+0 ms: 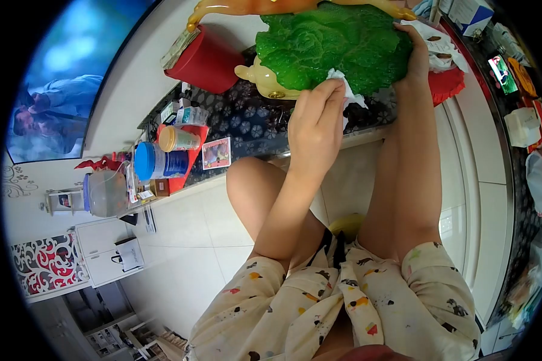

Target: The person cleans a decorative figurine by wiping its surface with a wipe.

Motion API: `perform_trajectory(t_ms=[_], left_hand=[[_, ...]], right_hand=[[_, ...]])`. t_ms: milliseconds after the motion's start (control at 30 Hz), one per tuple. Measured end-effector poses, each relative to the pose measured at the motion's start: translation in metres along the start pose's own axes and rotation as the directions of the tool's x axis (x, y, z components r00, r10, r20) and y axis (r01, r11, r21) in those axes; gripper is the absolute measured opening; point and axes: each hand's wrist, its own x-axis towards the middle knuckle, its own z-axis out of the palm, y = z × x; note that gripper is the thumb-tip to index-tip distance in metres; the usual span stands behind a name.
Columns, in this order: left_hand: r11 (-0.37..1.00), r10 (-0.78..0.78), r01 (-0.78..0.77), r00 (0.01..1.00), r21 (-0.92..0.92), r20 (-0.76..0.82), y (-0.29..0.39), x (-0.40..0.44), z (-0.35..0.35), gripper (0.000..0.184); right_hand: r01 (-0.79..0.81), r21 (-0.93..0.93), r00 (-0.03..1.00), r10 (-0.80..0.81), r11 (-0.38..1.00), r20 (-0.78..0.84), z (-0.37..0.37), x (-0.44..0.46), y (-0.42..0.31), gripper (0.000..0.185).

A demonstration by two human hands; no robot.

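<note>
A large green leaf-shaped ornament with a glossy, veined surface stands at the top centre. Cream and amber parts show beside and above it. My right hand pinches a crumpled white tissue against the leaf's lower edge. At the leaf's right edge, my left hand grips the rim, its fingertips reaching round the top right corner.
On the dark patterned counter are a red bucket, a blue-lidded jar, a yellow-lidded jar and a small picture card. A television is at upper left. A lit phone lies at right.
</note>
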Motion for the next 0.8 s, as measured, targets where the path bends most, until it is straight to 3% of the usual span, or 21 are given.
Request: perform_trajectory(t_ms=[233, 467, 500, 633, 733, 767, 800], left_hand=[[0.999, 0.012, -0.012, 1.000, -0.034, 0.014, -0.005, 0.000, -0.008, 0.023], [0.999, 0.034, -0.033, 0.998, -0.024, 0.059, -0.015, -0.004, -0.030, 0.026], [0.999, 0.015, -0.012, 0.998, -0.046, 0.056, -0.021, -0.007, -0.035, 0.022], [0.896, -0.332, 0.276, 0.937, -0.349, -0.111, -0.030, -0.011, -0.038, 0.009], [0.846, -0.361, 0.257, 0.921, -0.467, -0.147, -0.031, -0.011, -0.033, 0.009], [0.845, -0.368, 0.290, 0.925, -0.449, -0.095, -0.028, -0.014, -0.033, 0.011], [0.889, -0.270, 0.207, 0.957, -0.409, -0.102, -0.028, -0.013, -0.031, 0.011]], right_hand=[[-0.004, -0.015, 0.999, 0.003, 1.000, -0.041, 0.007, -0.007, -0.003, 0.022], [-0.001, 0.010, 1.000, 0.001, 1.000, 0.016, 0.001, -0.002, 0.000, 0.022], [0.007, 0.007, 1.000, -0.007, 1.000, 0.015, -0.001, -0.001, 0.001, 0.022], [-0.008, -0.029, 0.998, 0.006, 1.000, -0.061, -0.012, 0.009, 0.000, 0.022], [-0.042, -0.037, 0.995, 0.038, 0.998, -0.089, -0.011, 0.010, -0.002, 0.022], [-0.035, -0.033, 0.996, 0.032, 0.999, -0.080, -0.012, 0.011, -0.001, 0.022], [-0.028, -0.030, 0.997, 0.026, 0.999, -0.071, -0.014, 0.012, -0.001, 0.022]])
